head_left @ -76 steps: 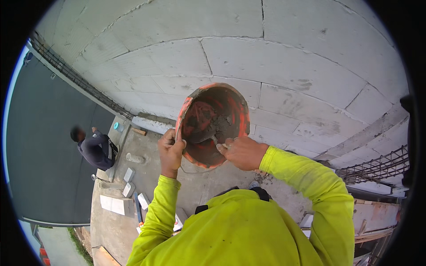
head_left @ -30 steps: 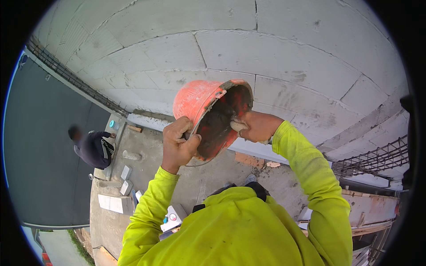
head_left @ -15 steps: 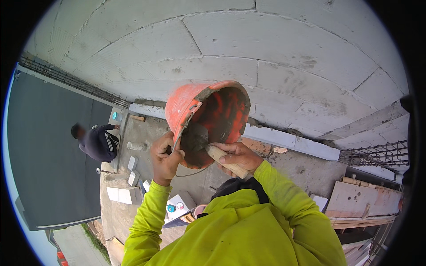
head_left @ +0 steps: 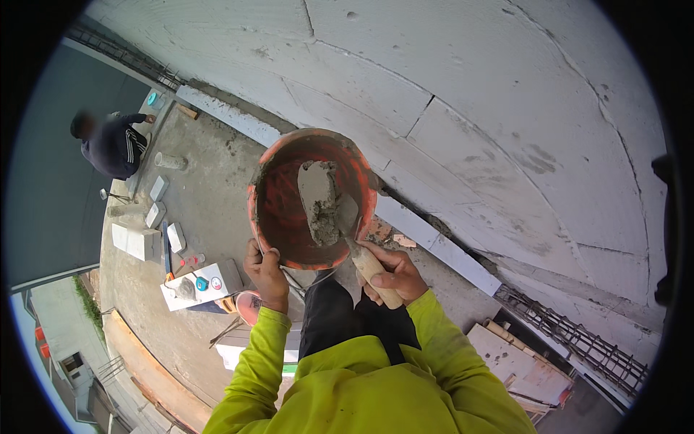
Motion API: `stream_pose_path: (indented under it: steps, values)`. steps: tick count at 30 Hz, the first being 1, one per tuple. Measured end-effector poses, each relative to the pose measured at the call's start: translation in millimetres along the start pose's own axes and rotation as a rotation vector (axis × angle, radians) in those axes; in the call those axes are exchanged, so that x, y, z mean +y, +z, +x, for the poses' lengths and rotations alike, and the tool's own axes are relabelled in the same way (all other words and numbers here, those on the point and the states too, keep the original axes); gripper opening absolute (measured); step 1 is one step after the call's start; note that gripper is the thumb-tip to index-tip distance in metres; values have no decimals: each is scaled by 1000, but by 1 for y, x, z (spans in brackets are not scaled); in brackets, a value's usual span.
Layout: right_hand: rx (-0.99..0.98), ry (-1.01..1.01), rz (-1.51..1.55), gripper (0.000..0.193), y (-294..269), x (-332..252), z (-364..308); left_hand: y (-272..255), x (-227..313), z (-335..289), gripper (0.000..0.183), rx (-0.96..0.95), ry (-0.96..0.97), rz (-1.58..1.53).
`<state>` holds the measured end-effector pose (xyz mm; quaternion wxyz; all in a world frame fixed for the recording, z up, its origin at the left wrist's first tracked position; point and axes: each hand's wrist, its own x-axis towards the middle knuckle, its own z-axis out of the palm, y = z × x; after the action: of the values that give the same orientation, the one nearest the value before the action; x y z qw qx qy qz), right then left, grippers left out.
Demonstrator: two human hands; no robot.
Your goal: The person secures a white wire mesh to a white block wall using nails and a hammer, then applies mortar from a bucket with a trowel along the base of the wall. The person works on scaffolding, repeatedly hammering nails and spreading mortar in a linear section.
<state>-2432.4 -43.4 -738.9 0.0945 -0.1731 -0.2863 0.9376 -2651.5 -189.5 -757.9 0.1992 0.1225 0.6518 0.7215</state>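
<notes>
An orange bucket (head_left: 256, 206), smeared with grey mortar, is held up in front of me with its mouth facing me. My left hand (head_left: 265, 278) grips its near left rim, thumb on the edge. A lump of wet mortar (head_left: 318, 199) lies inside. My right hand (head_left: 402, 273) is closed round the pale wooden handle of a trowel (head_left: 376, 273). The metal blade reaches over the bucket's near right rim and touches the mortar, which partly hides it.
A white block wall (head_left: 491, 137) rises on the right, with steel reinforcement (head_left: 578, 336) at its base. A person in dark clothes (head_left: 116, 145) crouches at the far left. Cut white blocks (head_left: 135, 241), a blue-handled tool (head_left: 202, 283) and a pink bucket (head_left: 249, 307) stand on the concrete floor.
The bucket has tipped back from its sideways tilt, so its mouth faces me more squarely and the mortar lump shows. My view has turned, bringing more floor into sight.
</notes>
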Motion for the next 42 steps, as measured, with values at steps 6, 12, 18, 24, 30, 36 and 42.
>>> stream_pose_path:
  steps: [6,12,18,24,30,36,42]
  values:
    - [389,91,-276,71,-95,-3,-52,-32,-90,-25,14,242,-179,132]
    - [730,-23,-1390,67,-290,86,27,-89,-171,-49,11,330,-340,204]
    - [759,63,-1540,65,-382,195,86,-128,-211,-84,10,465,-494,300]
    - [498,-53,-1565,61,-415,247,139,-144,-236,-101,14,485,-571,317]
    - [821,87,-1481,58,-439,221,79,-146,-233,-103,7,548,-650,305]
    - [807,237,-1576,56,-451,210,25,-158,-280,-105,14,574,-749,250]
    - [522,373,-1526,49,-407,196,-23,-188,-366,-79,22,660,-901,135]
